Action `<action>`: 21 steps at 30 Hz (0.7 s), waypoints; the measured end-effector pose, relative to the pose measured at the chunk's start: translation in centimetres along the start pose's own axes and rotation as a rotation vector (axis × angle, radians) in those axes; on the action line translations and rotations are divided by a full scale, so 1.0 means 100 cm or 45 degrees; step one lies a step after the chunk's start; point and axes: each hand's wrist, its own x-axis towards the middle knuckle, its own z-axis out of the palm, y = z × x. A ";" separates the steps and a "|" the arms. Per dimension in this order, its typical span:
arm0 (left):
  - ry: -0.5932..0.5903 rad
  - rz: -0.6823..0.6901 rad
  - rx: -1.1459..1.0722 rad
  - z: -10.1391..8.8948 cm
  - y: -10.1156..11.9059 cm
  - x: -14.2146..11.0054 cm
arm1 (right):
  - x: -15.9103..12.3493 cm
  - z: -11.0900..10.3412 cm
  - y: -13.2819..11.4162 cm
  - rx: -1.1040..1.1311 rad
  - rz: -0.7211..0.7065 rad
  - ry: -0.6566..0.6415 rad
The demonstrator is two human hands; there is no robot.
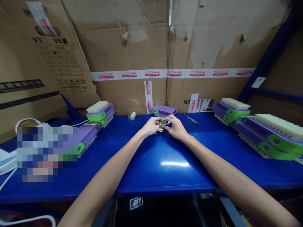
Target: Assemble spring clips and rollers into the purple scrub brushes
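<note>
Near the middle of the blue table, my left hand (152, 126) and my right hand (176, 127) meet with bent fingers closed on one small part. It has a light green piece (160, 129) low between the fingertips and a clear, wire-like loop (168, 119) above. My fingers hide much of it, and its exact kind cannot be made out. Just behind my hands lies a purple brush (165, 110) with a green end, bristles down. Off to the left of them rests a small white-and-green piece in a clear frame (132, 116). A screwdriver (190, 119) lies to the right.
Purple-and-green brushes are stacked at the left (100, 113) and far right (272, 135). A blurred-out patch (47, 154) covers the table's left side, with white cables (8, 170) beside it. A cardboard wall (132, 47) closes off the back of the blue table (151, 176).
</note>
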 end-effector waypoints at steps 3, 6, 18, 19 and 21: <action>-0.137 0.021 -0.078 -0.005 -0.001 -0.001 | 0.000 0.001 0.000 0.018 0.004 -0.025; -0.180 0.018 -0.109 -0.008 -0.001 -0.001 | 0.000 0.001 -0.001 0.042 0.016 -0.025; -0.162 -0.061 -0.145 -0.010 0.006 -0.006 | 0.001 -0.003 -0.006 -0.035 0.028 -0.049; -0.149 -0.073 -0.146 -0.009 0.006 -0.007 | 0.001 -0.004 -0.006 -0.049 0.027 -0.053; -0.122 -0.086 -0.152 -0.009 0.007 -0.008 | 0.002 -0.004 -0.007 -0.070 0.018 -0.054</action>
